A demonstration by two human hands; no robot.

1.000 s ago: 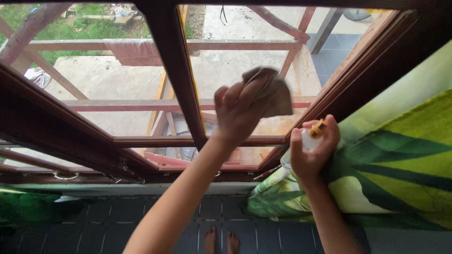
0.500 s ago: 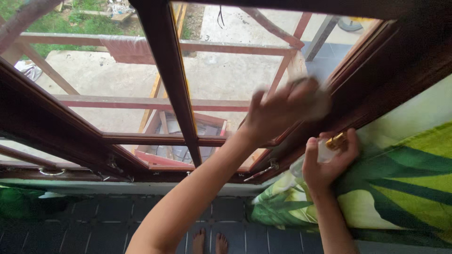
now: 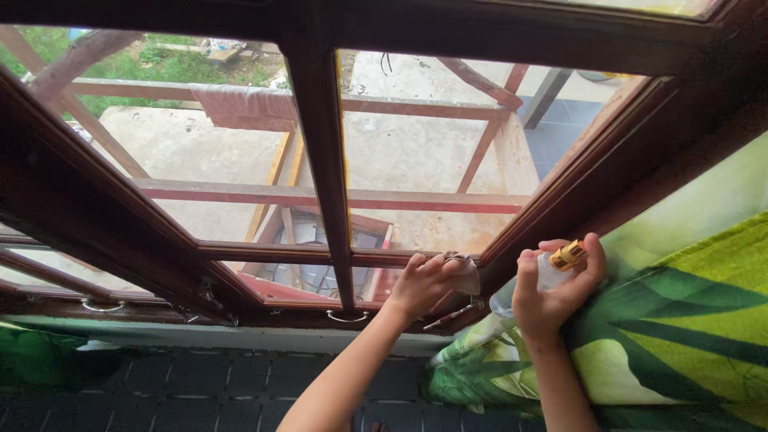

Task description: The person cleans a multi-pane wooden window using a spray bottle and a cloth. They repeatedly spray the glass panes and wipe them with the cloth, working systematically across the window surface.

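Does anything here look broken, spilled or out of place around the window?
Nothing stands out. The left hand presses a crumpled grey cloth against the dark brown wooden window frame, and the right hand holds a small clear spray bottle with a gold nozzle. No cracked glass or spill shows.

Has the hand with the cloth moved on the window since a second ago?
Yes. The left hand with the cloth has dropped from mid-pane to the lower crossbar of the window frame.

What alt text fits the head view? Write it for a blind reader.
A left hand presses a cloth against the lower pane of a dark wooden window, while the right hand holds a clear spray bottle beside a green leaf-print curtain.
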